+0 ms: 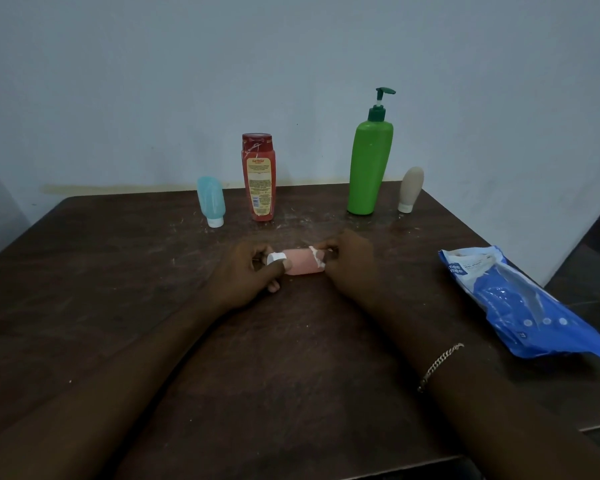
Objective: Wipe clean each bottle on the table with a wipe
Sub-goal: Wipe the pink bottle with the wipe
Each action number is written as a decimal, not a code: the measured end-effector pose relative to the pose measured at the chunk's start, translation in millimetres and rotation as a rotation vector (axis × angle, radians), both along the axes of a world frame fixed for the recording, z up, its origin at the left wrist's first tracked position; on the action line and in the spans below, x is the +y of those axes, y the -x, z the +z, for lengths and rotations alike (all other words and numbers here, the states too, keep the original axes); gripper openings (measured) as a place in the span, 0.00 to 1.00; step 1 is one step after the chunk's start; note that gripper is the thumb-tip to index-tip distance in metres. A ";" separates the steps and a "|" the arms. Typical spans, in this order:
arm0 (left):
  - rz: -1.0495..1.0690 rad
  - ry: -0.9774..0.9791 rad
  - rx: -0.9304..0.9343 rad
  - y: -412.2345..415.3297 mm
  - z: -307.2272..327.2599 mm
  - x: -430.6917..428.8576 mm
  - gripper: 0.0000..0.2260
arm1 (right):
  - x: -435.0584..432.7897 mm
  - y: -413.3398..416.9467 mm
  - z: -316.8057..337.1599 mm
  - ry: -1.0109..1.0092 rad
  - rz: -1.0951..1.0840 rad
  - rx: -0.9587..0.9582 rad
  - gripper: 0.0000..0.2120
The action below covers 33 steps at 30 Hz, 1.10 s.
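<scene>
Left hand (246, 271) gripped the pink bottle (302, 264), right hand (347, 263) pinched a wipe (316, 255) to it; four standing bottles (369, 168) seemingly remained unwiped.

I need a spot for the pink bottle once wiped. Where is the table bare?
Bare: left side of the table, beside the left hand and nearer than the blue tube; gap between red bottle and green pump bottle. Crowded: the right edge, under the wipes pack.
</scene>
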State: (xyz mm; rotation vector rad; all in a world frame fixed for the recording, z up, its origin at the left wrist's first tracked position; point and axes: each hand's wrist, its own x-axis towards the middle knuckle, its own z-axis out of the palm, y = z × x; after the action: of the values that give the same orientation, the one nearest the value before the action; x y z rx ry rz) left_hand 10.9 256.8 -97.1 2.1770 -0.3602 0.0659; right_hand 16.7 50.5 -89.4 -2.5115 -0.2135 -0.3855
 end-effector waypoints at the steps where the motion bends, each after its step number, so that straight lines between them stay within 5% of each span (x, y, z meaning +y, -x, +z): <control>1: 0.000 0.004 -0.004 0.0 -0.2 0.3 0.07 | 2.5 0.2 0.1 -0.001 0.002 -0.016 0.14; 13: 0.033 -0.041 -0.200 -1.7 -5.3 0.0 0.14 | 18.3 6.6 6.2 0.012 0.100 -0.138 0.13; 20: 0.099 0.123 -0.083 -5.4 -1.5 -0.2 0.02 | 19.8 11.7 5.7 0.008 0.175 -0.106 0.11; 26: 0.154 0.160 0.014 -6.4 -1.0 -1.6 0.13 | 24.9 13.6 7.9 0.035 0.194 -0.074 0.14; 33: 0.129 0.040 0.040 -5.5 2.5 0.7 0.14 | 14.4 5.3 10.1 0.007 0.121 0.012 0.14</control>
State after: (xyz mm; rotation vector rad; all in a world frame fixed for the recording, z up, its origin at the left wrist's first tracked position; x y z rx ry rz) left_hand 16.4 257.5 -94.7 2.1568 -0.1945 0.1003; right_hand 11.4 64.9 -79.3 -2.4921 -0.3610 -0.3204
